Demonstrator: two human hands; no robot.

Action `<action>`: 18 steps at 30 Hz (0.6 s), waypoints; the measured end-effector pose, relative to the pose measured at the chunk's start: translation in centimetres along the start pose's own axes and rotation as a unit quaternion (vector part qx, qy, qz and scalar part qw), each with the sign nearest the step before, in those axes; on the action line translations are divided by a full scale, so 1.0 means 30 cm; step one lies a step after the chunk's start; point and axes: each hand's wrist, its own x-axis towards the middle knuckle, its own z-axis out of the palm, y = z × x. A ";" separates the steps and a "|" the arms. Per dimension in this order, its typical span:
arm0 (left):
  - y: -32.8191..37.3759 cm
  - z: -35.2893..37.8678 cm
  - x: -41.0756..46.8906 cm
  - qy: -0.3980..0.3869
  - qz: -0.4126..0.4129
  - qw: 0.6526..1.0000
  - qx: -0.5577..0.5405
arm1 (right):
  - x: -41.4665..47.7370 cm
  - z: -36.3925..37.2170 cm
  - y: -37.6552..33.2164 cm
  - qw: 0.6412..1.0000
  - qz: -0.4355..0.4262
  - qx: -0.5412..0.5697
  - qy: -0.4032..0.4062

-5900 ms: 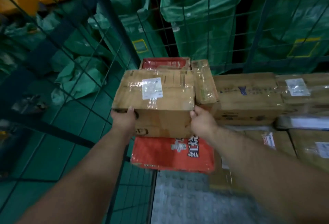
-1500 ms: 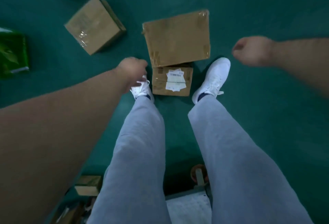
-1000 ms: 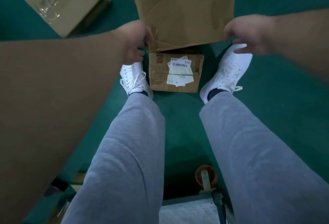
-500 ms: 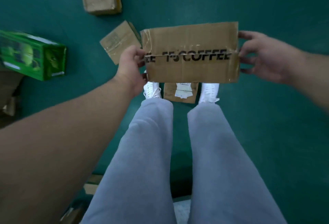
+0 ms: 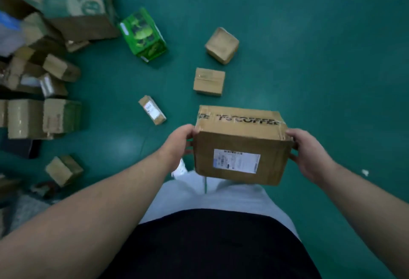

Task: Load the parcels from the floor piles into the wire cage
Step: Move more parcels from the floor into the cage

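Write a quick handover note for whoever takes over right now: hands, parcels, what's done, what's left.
Hands: left hand and right hand each grip one end of the taped coffee box, held clear of the floor.
Cage: out of view.
Done: this box is picked up.
Left: carry it to the cage, then load the small boxes, the green carton and the pile at the left.

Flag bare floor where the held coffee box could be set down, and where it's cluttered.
Widest free patch: green floor right of the coffee box, the dented carton and taped carton, up to the frame's edge. Smaller one: between the slim labelled box and the left heap. Crowded: that heap, out to the green box.
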 end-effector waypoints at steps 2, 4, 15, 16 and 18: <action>-0.017 -0.101 -0.088 0.014 0.037 0.998 -0.040 | -0.031 0.090 -0.035 0.999 -0.009 -0.042 -0.021; -0.033 -0.215 -0.162 0.037 0.076 0.994 -0.068 | -0.053 0.192 -0.061 0.996 -0.028 -0.083 -0.034; -0.534 -1.038 -0.491 0.149 0.135 0.932 -0.301 | -0.369 1.172 0.110 0.915 -0.114 -0.330 -0.203; -0.595 -1.106 -0.529 0.164 0.136 0.921 -0.325 | -0.396 1.259 0.153 0.901 -0.132 -0.361 -0.198; -0.734 -1.250 -0.612 0.217 0.134 0.894 -0.369 | -0.454 1.455 0.256 0.863 -0.157 -0.437 -0.199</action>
